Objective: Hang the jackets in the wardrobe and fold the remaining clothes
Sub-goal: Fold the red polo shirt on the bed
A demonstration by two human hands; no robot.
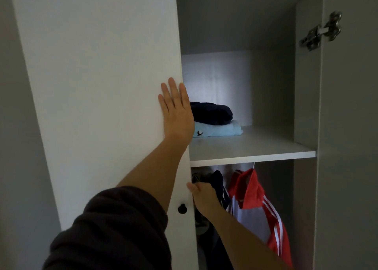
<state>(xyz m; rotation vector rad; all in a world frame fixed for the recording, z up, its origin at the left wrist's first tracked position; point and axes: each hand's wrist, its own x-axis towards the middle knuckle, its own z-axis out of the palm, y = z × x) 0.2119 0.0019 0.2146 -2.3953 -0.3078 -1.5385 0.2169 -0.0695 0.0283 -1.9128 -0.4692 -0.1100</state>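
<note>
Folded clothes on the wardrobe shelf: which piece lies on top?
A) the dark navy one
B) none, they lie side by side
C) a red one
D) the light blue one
A: the dark navy folded garment rests on top of the light blue folded garment, and both lie on the white shelf.

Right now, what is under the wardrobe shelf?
A red jacket with white stripes and a dark jacket hang under the shelf. The right hand reaches in beside them. The door covers whatever hangs further left.
</note>
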